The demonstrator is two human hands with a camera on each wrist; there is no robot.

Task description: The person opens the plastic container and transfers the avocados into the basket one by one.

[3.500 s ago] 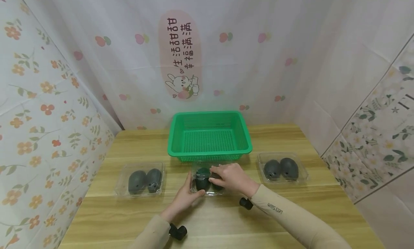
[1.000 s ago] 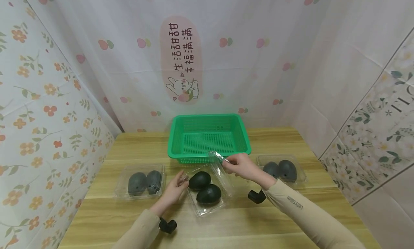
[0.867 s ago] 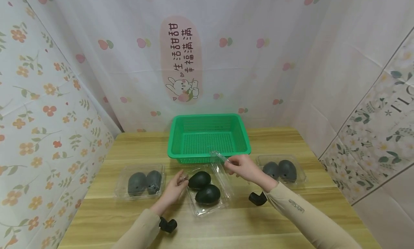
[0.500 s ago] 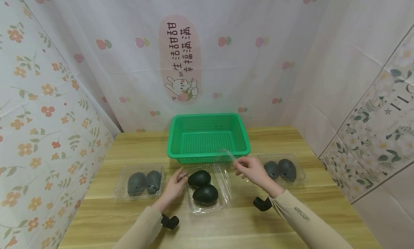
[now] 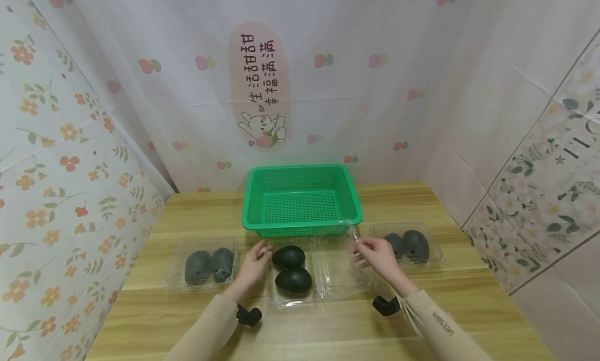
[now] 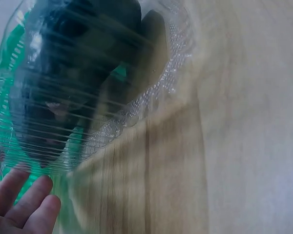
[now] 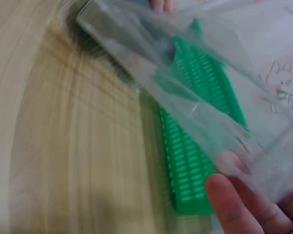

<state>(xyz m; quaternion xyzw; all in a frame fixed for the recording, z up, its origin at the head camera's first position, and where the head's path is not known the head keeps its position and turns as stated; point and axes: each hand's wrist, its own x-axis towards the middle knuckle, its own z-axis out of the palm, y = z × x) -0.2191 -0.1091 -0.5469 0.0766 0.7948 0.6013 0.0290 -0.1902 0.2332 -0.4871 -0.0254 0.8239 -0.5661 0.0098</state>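
Note:
A clear plastic clamshell container [image 5: 291,301] sits mid-table with its lid [image 5: 344,277] swung over to the right. Two dark green avocados [image 5: 293,281] lie in its base, one behind the other. My left hand [image 5: 253,264] pinches the left rim near the back corner; in the left wrist view its fingers [image 6: 34,195] are at the container's end. The lid's right edge is between the thumb and fingers of my right hand [image 5: 378,256]. In the right wrist view the raised lid [image 7: 185,102] slants in front of the green basket.
The green slotted basket [image 5: 300,226] stands behind the container, with nothing in it. A closed clamshell [image 5: 175,277] with two dark avocados [image 5: 198,267] lies at left, and another closed clamshell [image 5: 433,251] with two avocados [image 5: 416,245] at right. A patterned curtain [image 5: 365,116] hangs behind the table.
The lid, closed over the avocados at first, has been lifted and swung rightward and down by my right hand. The container has turned straighter. My left hand stays at its left side.

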